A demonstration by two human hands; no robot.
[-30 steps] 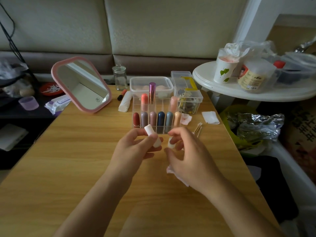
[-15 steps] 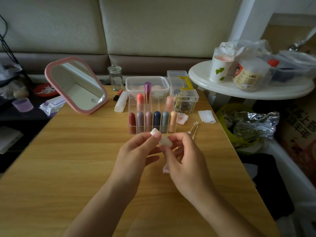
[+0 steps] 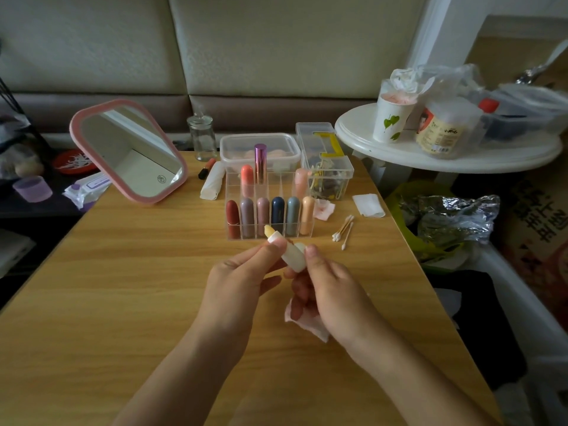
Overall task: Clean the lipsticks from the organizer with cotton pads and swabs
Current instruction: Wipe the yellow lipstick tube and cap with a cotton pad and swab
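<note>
White lip balm [image 3: 292,256], yellow tip out, pinched between left hand [image 3: 236,284] and right hand [image 3: 332,290] just before organizer [image 3: 246,236]; right hand also clutches cotton pad [image 3: 310,329].

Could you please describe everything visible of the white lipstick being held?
The white lipstick is a smooth, plastic-looking tube, uncapped, with a pale yellow stick showing at its upper end. It tilts up to the left, above the table, before the organizer. The left hand pinches its upper part; the right hand holds its lower end.
</note>
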